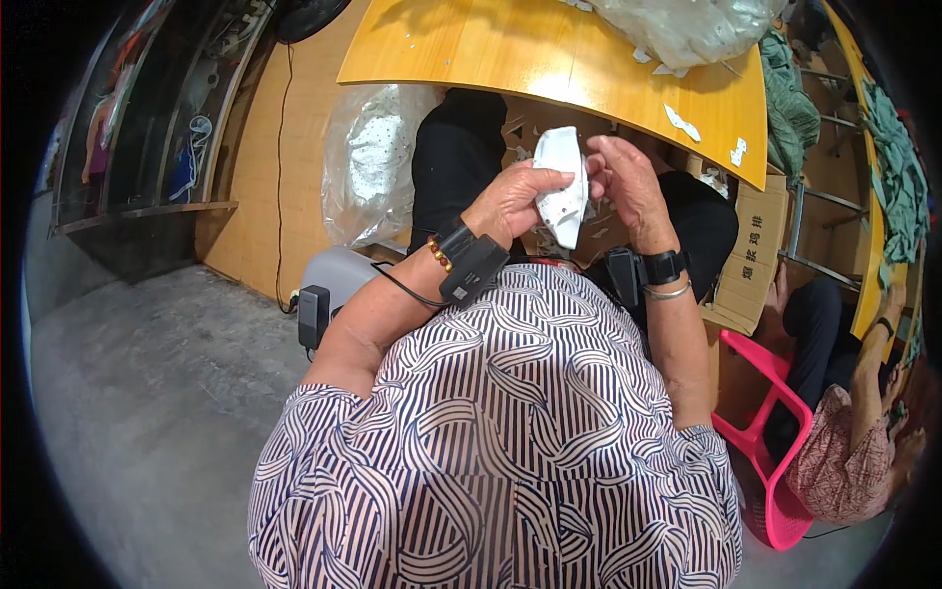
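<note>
In the head view, a white moulded piece (565,187) sits a little above centre, toward twelve o'clock, held up in front of the person's chest and below the edge of the yellow wooden table (549,69). It is pale, thin and curved, wider at the top and narrowing to a rounded tip at the bottom; finer detail cannot be made out.

The left hand (515,201) comes in from seven o'clock, its fingers curled and closed on the piece's left edge, thumb on top. A black wrist device (471,263) and a bead bracelet sit on that wrist. The right hand (628,187) rises from five o'clock, fingers bent and pinching the piece's right edge near its top. That wrist wears a black watch (665,265) and a metal bangle. At four o'clock stands a pink plastic chair (775,432), beside another person's arm.
</note>
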A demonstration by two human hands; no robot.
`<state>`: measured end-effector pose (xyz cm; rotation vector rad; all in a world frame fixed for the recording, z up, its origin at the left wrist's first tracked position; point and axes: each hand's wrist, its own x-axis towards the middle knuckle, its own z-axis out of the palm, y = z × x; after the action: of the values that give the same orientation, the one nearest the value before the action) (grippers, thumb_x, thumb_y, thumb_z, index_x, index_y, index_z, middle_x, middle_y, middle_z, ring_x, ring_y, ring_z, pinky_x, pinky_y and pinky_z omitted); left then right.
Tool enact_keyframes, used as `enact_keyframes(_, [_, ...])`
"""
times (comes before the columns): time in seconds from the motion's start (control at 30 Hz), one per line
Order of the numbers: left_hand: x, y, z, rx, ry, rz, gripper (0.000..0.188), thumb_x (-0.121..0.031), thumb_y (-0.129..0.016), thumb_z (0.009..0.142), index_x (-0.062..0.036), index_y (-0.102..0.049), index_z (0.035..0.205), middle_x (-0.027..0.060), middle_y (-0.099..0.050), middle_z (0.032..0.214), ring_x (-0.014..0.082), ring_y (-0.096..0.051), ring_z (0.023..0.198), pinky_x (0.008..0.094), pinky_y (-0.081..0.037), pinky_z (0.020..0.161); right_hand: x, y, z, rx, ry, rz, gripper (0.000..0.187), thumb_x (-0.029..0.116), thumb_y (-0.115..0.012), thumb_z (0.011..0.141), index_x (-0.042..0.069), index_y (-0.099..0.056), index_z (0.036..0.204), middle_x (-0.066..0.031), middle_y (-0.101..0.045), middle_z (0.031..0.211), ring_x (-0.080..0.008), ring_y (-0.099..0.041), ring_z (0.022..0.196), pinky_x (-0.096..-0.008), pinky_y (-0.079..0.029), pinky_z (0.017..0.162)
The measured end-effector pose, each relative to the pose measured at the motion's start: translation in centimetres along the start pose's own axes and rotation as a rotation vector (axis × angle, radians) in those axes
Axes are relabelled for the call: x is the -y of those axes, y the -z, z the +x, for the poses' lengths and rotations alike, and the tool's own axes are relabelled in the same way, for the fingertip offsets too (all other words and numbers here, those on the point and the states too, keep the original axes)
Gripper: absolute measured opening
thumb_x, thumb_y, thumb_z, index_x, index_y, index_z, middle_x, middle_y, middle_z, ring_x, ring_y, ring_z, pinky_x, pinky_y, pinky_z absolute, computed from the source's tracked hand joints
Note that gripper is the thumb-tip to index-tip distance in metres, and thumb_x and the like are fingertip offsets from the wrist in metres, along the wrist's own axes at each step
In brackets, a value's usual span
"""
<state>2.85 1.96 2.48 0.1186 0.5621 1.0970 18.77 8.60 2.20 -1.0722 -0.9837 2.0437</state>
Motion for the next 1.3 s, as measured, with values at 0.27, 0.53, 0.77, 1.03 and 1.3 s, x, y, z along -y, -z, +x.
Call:
enact_keyframes(0.27, [0.0,1.6,0.7,-0.068,-0.145,0.059,0.026,-0.001,-0.058,0.079,0.0022,-0.053,0.104,0.0113,-0.060,0.096,0.0214,-0.061,0.086,0.0343,-0.050,0.079,-0.3,-0.8,-0.5,0.223,0.061,-0.288,0.019,0.025,-0.059,0.083,0.007,-0.061,0.083,0.0026,-0.056,0.069,-0.0036,-0.049,0.057,-0.0177,-0.041,0.052])
enact_keyframes(0.53, [0.2,1.8,0.2,0.031,-0.127,-0.057,0.025,-0.002,-0.058,0.079,0.0016,-0.053,0.103,0.0120,-0.060,0.091,0.0233,-0.061,0.082,0.0372,-0.050,0.077,-1.2,-0.7,0.7,0.157,0.241,-0.596,0.018,0.020,-0.058,0.082,0.002,-0.058,0.080,-0.0037,-0.056,0.066,-0.0099,-0.052,0.059,-0.0253,-0.042,0.052])
enact_keyframes(0.77, [-0.8,0.7,0.0,0.014,-0.257,-0.039,0.022,-0.007,-0.062,0.077,-0.0006,-0.051,0.096,0.0118,-0.058,0.080,0.0260,-0.059,0.070,0.0421,-0.049,0.070,-1.6,1.3,1.0,-0.180,0.365,-0.851,0.014,0.016,-0.058,0.076,0.002,-0.058,0.080,-0.0137,-0.057,0.067,-0.0251,-0.058,0.062,-0.0326,-0.044,0.057])
enact_keyframes(1.03, [-2.1,1.6,-0.1,-0.030,-0.334,-0.057,0.029,-0.010,-0.060,0.079,0.0053,-0.051,0.102,0.0160,-0.060,0.091,0.0311,-0.060,0.083,0.0457,-0.047,0.083,0.5,-0.6,-0.8,0.030,0.284,-0.460,0.028,0.015,-0.068,0.073,0.002,-0.058,0.096,-0.0048,-0.055,0.076,-0.0108,-0.055,0.073,-0.0226,-0.044,0.066])
enact_keyframes(1.3, [-1.6,2.0,0.4,-0.063,-0.292,-0.087,0.031,-0.018,-0.057,0.084,0.0032,-0.051,0.105,0.0132,-0.060,0.097,0.0237,-0.059,0.091,0.0358,-0.045,0.085,0.5,-2.3,0.5,0.072,0.435,-0.702,0.022,0.020,-0.066,0.075,0.000,-0.064,0.081,-0.0045,-0.055,0.071,-0.0114,-0.052,0.066,-0.0238,-0.041,0.059])
